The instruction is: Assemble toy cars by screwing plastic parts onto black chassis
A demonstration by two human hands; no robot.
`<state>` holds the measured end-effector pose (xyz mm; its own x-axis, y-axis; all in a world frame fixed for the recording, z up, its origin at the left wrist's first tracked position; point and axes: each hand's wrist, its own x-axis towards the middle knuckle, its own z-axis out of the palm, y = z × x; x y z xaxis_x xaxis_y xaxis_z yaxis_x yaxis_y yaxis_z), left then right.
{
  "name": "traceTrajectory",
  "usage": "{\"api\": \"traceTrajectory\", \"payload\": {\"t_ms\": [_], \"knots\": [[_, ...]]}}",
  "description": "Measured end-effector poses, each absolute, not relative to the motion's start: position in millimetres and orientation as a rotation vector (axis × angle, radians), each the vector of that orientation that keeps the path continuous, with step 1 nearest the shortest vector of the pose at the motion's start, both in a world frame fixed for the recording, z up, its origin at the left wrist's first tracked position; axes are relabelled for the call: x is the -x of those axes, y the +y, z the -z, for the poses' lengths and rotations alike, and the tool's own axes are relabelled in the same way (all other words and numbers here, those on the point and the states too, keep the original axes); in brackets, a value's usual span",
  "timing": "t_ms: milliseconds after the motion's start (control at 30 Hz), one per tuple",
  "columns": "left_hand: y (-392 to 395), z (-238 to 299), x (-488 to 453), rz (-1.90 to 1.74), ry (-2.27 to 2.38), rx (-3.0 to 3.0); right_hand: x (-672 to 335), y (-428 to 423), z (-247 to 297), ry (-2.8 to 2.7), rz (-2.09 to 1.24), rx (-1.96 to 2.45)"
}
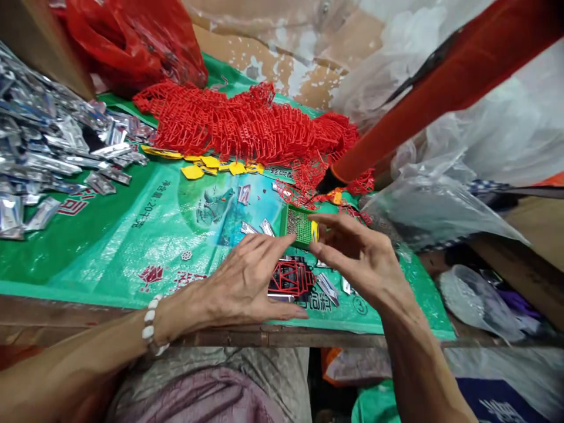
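Observation:
My left hand [253, 279], with a white beaded bracelet on its wrist, is open. Its stretched fingers and thumb lie to either side of a red plastic frame with black parts [293, 278], and partly cover it. My right hand [359, 249] pinches a small flat yellow piece [314, 231] between thumb and fingertips, held on edge. Just behind that piece is a green basket [284, 226] holding many tiny metal parts, probably screws. Silver foil-like strips [327, 289] lie between the red frame and my right hand.
A long heap of red plastic frames [247, 126] stretches across the back. Silver packets [48, 147] pile up at left; yellow pieces [211, 163] lie in front of the red heap. An orange-red tool with a dark tip [396, 126] slants in from upper right, beside clear plastic bags [440, 176].

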<state>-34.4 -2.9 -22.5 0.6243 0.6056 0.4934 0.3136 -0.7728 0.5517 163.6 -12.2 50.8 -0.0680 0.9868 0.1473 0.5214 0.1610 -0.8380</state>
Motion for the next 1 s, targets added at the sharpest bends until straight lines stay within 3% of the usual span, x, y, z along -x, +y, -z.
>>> {"api": "traceTrajectory", "payload": {"t_ms": [133,267,400,600,1000], "knots": [[-10,2,33,-1.141,0.636,-2.357,-148,-37,-39,-1.243,-1.173,1.396],[-11,-15,39,-0.888,0.784,-2.023,-134,-46,-36,-1.155,-1.348,1.288],[-3,-23,51,-0.59,0.86,-1.733,-131,-50,-36,-1.18,-1.341,1.328],[-1,-6,68,-0.941,0.914,-2.106,-126,-54,-27,-1.01,-1.46,1.428],[-15,17,62,-1.012,0.666,-2.401,-124,-52,-22,-1.144,-1.393,1.703]]}}
